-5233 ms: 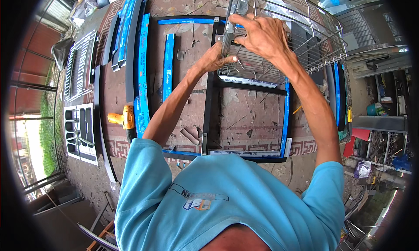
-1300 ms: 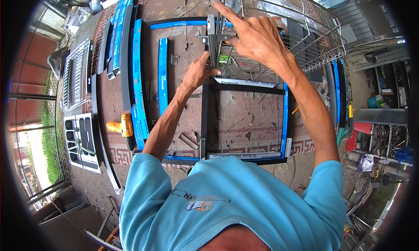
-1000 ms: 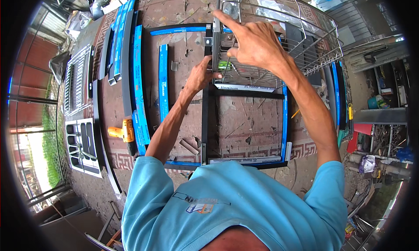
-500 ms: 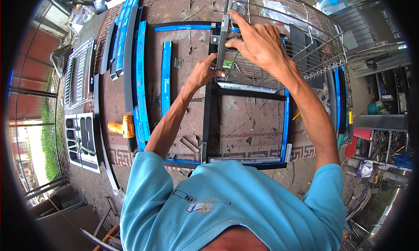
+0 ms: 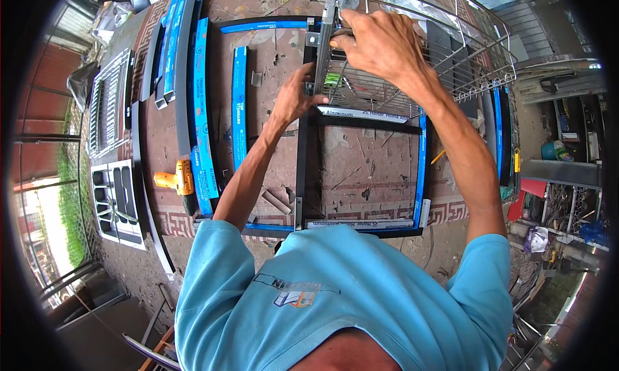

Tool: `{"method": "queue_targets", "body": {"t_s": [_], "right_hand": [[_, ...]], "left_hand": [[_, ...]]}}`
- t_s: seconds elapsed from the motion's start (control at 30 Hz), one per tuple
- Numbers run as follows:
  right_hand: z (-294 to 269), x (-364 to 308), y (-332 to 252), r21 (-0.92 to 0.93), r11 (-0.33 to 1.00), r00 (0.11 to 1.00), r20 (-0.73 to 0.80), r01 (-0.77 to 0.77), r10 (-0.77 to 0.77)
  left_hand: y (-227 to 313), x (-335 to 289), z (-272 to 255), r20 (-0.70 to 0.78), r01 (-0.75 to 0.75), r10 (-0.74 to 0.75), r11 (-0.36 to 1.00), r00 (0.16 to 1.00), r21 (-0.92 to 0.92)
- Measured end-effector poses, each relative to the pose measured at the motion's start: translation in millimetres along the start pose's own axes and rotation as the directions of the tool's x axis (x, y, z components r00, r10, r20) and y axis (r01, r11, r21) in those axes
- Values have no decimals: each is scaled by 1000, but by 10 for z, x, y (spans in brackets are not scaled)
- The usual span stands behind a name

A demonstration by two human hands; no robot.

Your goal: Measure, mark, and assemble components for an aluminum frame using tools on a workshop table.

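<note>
A wire basket (image 5: 474, 51) of thin silvery metal stands over the far part of a black and blue aluminium frame (image 5: 302, 171). Along the basket's left side runs a narrow metal rail (image 5: 329, 26). My right hand (image 5: 380, 45) is closed on the basket's upper left side by the rail, fingers bent and thumb pointing left. At the rail's near end, my left hand (image 5: 295, 100) grips with its thumb on the right and its fingers on the left. Part of the basket's side is hidden behind my right hand.
Left of the frame lie a yellow and black cordless drill (image 5: 177, 177) and several blue-wrapped aluminium bars (image 5: 240, 106). Farther left are a grey slotted rack (image 5: 111, 113) and a white tray with black compartments (image 5: 117, 203). Shelving (image 5: 561, 171) with clutter stands on the right.
My right index finger, stretched along the top of the rail before, is now bent back toward the hand. The whole scene has shifted slightly upward in view. The left hand stays at the rail.
</note>
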State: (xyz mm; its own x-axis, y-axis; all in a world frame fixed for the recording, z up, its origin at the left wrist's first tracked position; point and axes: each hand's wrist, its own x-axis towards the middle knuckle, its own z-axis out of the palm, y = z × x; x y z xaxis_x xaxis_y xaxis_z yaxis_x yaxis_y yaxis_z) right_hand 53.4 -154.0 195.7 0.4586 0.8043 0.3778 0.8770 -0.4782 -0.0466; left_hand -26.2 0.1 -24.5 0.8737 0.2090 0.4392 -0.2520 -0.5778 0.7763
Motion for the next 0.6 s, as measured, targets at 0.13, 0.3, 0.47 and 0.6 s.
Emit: {"method": "queue_targets", "body": {"t_s": [0.13, 0.3, 0.47, 0.6], "right_hand": [[8, -22, 45, 2, 1000, 998, -64, 22, -22], [-4, -7, 18, 11, 999, 998, 41, -37, 37], [1, 8, 48, -1, 1000, 999, 44, -31, 31], [7, 23, 24, -3, 1000, 1000, 17, -16, 16]], "left_hand": [[-152, -662, 373, 54, 274, -292, 937, 955, 219], [-84, -788, 967, 228, -220, 127, 867, 965, 447], [-320, -589, 1233, 349, -363, 194, 766, 917, 531], [-364, -580, 1310, 364, -396, 213, 727, 907, 561]]}}
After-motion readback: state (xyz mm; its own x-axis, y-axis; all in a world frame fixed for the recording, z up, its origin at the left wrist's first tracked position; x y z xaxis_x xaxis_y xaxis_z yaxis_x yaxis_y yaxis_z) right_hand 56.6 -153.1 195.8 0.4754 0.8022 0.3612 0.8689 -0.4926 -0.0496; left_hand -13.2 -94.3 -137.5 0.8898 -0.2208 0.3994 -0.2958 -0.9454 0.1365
